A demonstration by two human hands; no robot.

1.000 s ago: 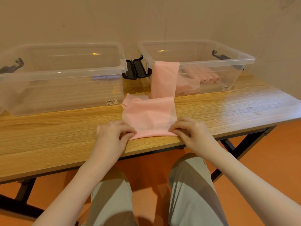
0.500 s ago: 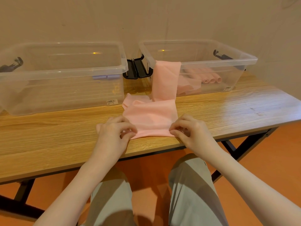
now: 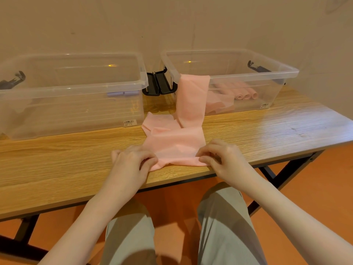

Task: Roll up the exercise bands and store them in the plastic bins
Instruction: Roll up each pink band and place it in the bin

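Main risk, as I judge it: the roll starts crooked. The left hand (image 3: 131, 163) and right hand (image 3: 222, 159) each pinch a near corner of the pink band (image 3: 175, 144) w/ curled fingers and thumb, close to the front edge of the table (image 3: 57, 169). If one side turns over faster than the other, the roll would cone out and need redoing. 2nd risk: the band's far part hangs over the front rim of the right bin (image 3: 267, 73), w/ more of it inside. Pulling while rolling could drag the light bin toward the front edge, or the tail could snag on the rim. 3rd: the stretchy sheet could slip from a pinch and spring back, losing the first turn.

Band looks thin, matte, pale pink, flat across the near stretch, w/ a loose fold bunched toward the left bin (image 3: 72, 88) approx. mid-table. That fold prob. needs smoothing or it gets rolled in as a lump.

Right bin holds several finished pink rolls (image 3: 246, 95) side by side near its back right corner. Left bin shows a pale purple item (image 3: 122, 93) at its right wall; can't tell what exactly.
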